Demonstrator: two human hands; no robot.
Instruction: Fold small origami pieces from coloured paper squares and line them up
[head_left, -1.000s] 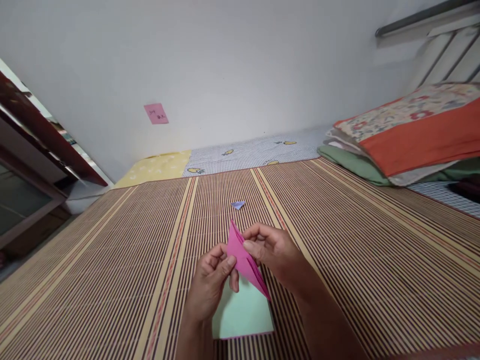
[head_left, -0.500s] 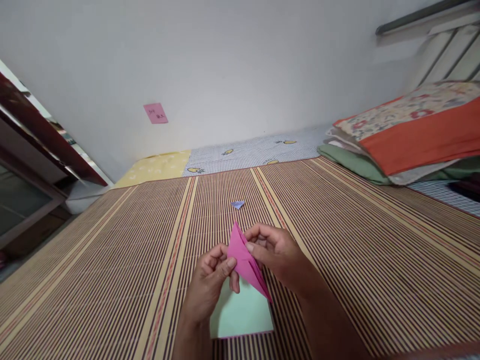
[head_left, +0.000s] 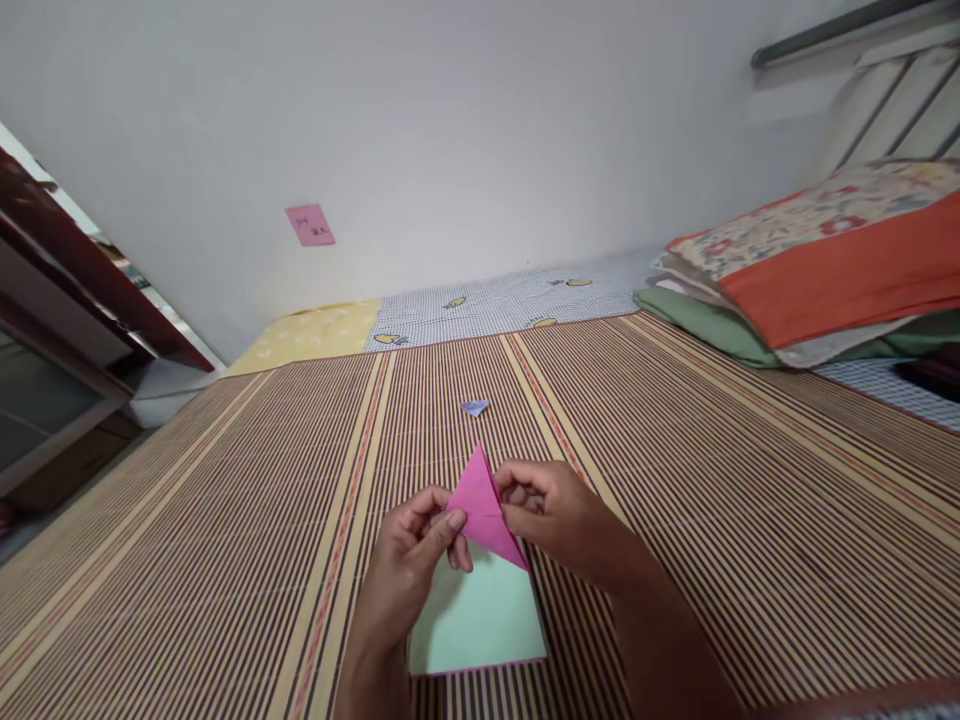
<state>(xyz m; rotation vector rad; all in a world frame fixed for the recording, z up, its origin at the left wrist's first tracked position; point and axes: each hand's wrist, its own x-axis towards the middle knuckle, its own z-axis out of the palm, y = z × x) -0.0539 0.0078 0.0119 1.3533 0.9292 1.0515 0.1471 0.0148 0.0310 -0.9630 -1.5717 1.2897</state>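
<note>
A folded pink paper, shaped like a triangle with its tip pointing away from me, is held up between both hands. My left hand pinches its left corner, thumb on top and fingers behind. On the other side my right hand is closed on the right edge, its thumb and fingertips against the paper. Beneath the pink paper lies a pale green sheet with a pink lower edge; its top part is covered. A small blue-purple folded paper rests beyond the hands.
A striped woven mat spreads under everything. Stacked bedding with an orange border is at the back right. A pink note sticks to the wall. Patterned cloth runs along the wall's foot.
The pink paper has turned so its face lies flatter toward me, and its lower right corner has moved up and left. Both hands keep hold of it, the left shifting slightly left.
</note>
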